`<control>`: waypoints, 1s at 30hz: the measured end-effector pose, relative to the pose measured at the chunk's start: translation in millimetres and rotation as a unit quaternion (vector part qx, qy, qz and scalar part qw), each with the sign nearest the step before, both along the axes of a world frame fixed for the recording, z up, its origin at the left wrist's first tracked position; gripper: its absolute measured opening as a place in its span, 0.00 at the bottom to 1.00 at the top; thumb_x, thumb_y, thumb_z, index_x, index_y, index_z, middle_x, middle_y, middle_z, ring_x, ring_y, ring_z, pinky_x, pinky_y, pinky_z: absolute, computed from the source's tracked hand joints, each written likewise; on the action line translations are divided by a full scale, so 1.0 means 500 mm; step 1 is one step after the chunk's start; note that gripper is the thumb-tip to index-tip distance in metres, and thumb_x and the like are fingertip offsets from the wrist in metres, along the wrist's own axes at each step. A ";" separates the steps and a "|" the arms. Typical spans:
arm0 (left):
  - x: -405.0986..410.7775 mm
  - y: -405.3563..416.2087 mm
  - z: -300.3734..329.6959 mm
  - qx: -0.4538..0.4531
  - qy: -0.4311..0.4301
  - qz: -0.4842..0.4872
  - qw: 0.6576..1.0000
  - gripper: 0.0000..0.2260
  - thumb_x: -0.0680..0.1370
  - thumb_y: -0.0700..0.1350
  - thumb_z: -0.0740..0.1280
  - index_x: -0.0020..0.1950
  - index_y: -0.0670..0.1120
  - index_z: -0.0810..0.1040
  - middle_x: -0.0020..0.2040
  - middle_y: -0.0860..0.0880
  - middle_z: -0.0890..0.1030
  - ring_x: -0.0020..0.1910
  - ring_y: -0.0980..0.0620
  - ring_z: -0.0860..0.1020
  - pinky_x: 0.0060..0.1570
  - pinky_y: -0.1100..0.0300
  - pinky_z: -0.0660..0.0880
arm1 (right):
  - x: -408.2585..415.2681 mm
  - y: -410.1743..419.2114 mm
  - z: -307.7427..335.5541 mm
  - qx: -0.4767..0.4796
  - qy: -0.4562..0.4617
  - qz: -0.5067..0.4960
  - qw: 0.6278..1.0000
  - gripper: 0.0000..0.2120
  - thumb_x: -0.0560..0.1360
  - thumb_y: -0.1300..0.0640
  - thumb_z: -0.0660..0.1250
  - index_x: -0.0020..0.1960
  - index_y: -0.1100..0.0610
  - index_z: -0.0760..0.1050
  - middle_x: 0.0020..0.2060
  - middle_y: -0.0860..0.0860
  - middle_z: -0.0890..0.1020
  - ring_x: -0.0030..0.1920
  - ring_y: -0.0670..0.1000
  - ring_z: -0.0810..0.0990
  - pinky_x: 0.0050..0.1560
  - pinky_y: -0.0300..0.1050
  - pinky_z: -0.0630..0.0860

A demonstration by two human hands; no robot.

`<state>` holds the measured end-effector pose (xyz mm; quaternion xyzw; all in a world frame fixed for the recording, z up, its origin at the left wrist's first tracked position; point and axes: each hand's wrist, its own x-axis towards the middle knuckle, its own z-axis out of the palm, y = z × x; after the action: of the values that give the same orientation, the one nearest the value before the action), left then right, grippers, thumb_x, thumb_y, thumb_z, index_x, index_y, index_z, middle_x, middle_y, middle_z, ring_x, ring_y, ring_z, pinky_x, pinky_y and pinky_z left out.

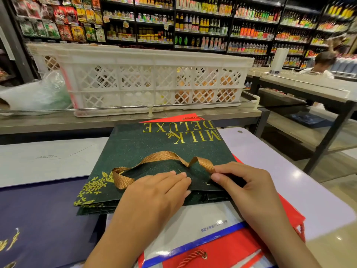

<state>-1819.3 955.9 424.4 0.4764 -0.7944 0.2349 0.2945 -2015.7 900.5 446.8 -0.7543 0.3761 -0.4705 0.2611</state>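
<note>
A dark green paper gift bag with gold "MILK DELUXE" lettering lies flat on a pile of bags, its opening toward me. A gold ribbon handle loops across its face. My left hand rests flat on the bag near its opening, fingers straight, over one end of the ribbon. My right hand pinches the other end of the ribbon between thumb and fingers at the bag's top edge.
Under the green bag lie a red bag, a white-and-blue bag and a navy bag on a white table. A white lattice crate stands behind a rail. Shop shelves fill the back; a person sits far right.
</note>
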 end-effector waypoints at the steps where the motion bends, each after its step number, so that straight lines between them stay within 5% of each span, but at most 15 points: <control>1: -0.001 0.001 0.001 0.001 0.000 0.001 1.000 0.25 0.84 0.51 0.47 0.52 0.47 0.84 0.50 0.51 0.85 0.49 0.52 0.83 0.41 0.59 0.81 | 0.000 0.000 -0.001 -0.016 0.010 0.005 1.000 0.07 0.72 0.61 0.72 0.44 0.50 0.84 0.38 0.42 0.83 0.43 0.45 0.81 0.43 0.36 0.75; 9: -0.002 0.012 0.011 0.027 0.024 0.022 0.999 0.16 0.78 0.51 0.58 0.52 0.49 0.84 0.49 0.54 0.85 0.49 0.54 0.83 0.42 0.60 0.81 | -0.006 0.003 -0.007 -0.030 0.028 0.016 0.999 0.05 0.72 0.56 0.71 0.43 0.46 0.82 0.40 0.42 0.83 0.45 0.45 0.81 0.45 0.34 0.74; 17: 0.000 0.018 0.014 0.026 0.045 0.046 0.998 0.16 0.79 0.51 0.57 0.51 0.49 0.84 0.46 0.54 0.85 0.48 0.54 0.83 0.42 0.61 0.79 | -0.001 0.006 -0.003 -0.070 0.098 0.052 0.991 0.08 0.73 0.48 0.61 0.41 0.46 0.78 0.42 0.40 0.80 0.48 0.47 0.78 0.48 0.50 0.73; 22: 0.001 0.021 0.016 0.024 0.046 0.054 0.997 0.15 0.78 0.51 0.58 0.51 0.49 0.85 0.46 0.53 0.85 0.48 0.54 0.83 0.42 0.60 0.79 | 0.000 0.010 -0.005 -0.073 0.126 0.042 0.988 0.10 0.71 0.45 0.60 0.50 0.44 0.76 0.45 0.40 0.77 0.49 0.46 0.76 0.49 0.52 0.74; 26: 0.002 0.021 0.016 0.027 0.050 0.056 0.997 0.15 0.78 0.51 0.58 0.51 0.49 0.84 0.46 0.54 0.85 0.48 0.55 0.83 0.42 0.60 0.79 | -0.008 0.011 -0.013 -0.024 0.100 0.054 0.993 0.27 0.69 0.42 0.61 0.68 0.34 0.64 0.56 0.33 0.75 0.60 0.42 0.74 0.59 0.48 0.73; 30: 0.003 0.022 0.014 0.023 0.052 0.062 0.996 0.15 0.79 0.51 0.58 0.51 0.50 0.84 0.45 0.55 0.85 0.49 0.55 0.83 0.40 0.61 0.77 | -0.007 0.011 -0.010 -0.070 0.130 0.048 0.988 0.20 0.70 0.43 0.61 0.62 0.37 0.72 0.54 0.33 0.76 0.57 0.42 0.75 0.56 0.49 0.73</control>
<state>-1817.8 966.7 431.5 0.5432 -0.7521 0.2089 0.3094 -2019.3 905.9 441.9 -0.8428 0.3366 -0.3800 0.1789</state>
